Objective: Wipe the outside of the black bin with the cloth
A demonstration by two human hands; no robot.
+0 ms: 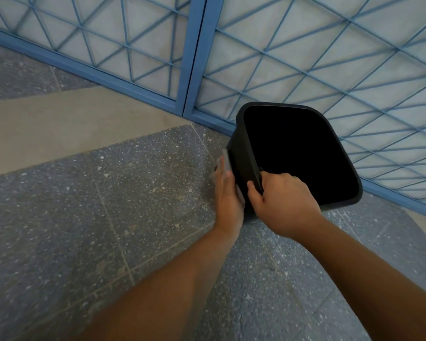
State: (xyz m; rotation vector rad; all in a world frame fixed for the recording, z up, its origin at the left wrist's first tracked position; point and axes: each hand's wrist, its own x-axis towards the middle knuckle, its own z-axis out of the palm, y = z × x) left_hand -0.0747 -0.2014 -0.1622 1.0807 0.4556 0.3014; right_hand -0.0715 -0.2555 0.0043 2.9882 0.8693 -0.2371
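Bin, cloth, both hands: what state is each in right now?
Bin: tilted, mouth open toward the camera, no lid.
Cloth: flat against the bin's left outer wall.
Left hand: fingers straight, pressing the cloth on the bin.
Right hand: grips the bin's near rim.

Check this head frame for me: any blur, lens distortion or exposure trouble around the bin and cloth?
Head view: wide-angle bowing bends the blue grille bars. The black bin interior is crushed to featureless black. The cloth under the left hand looks soft, slightly smeared. The right hand on the rim is fairly sharp. Light is flat, with no glare.
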